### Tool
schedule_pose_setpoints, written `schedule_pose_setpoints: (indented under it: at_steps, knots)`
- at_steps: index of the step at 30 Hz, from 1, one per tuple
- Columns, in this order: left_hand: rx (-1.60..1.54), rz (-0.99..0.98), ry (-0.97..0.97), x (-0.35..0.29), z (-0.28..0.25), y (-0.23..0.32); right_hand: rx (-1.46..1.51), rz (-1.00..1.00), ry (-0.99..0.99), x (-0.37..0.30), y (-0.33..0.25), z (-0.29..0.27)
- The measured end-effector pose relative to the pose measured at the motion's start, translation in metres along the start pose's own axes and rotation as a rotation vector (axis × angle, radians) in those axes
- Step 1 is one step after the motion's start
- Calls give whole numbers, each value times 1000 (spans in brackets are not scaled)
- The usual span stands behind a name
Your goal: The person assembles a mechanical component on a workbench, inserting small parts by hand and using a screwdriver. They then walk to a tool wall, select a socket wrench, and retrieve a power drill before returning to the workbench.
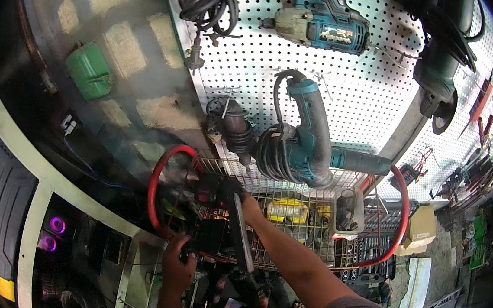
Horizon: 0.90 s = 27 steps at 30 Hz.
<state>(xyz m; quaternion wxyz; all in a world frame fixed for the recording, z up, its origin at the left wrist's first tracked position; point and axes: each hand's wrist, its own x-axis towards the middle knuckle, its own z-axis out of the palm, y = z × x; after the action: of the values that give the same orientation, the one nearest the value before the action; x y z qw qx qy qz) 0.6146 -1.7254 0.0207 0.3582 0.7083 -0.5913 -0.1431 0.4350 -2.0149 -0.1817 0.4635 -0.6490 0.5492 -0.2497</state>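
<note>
A black tool with a red part (204,193) and a long, flat dark bar (241,232) is over the left side of a wire basket. My right hand (247,208) is at its upper end, mostly covered by it. The bar passes in front of my right wrist, and my right fingers are hidden. My left hand (177,268) is lower and to the left, fingers curled around a small dark thing (189,250) I cannot make out. A black box-like object (211,235) lies between the hands.
The wire basket (313,260) has red curved handles (402,214) and holds a yellow packet (287,210) and a clear bin (349,211). On the pegboard (371,128) ahead hang a teal impact wrench (328,26), a corded teal tool (313,131) and an angle grinder (441,73). A cardboard box (420,228) stands right.
</note>
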Motion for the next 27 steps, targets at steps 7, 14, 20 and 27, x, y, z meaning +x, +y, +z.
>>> schedule_pose_setpoints:
  at_steps: [7,14,20,27]
  knots:
    - [47,-6,-92,-5,15,4,58,-81,-77,-29,-5,-27]
    - [183,-99,-301,12,40,-5,-100,-251,-452,-175,-4,-83]
    - [242,35,-257,17,56,-36,-250,-359,-119,-220,-15,-52]
    - [286,79,-218,15,57,-106,-257,-220,-181,-242,-35,-62]
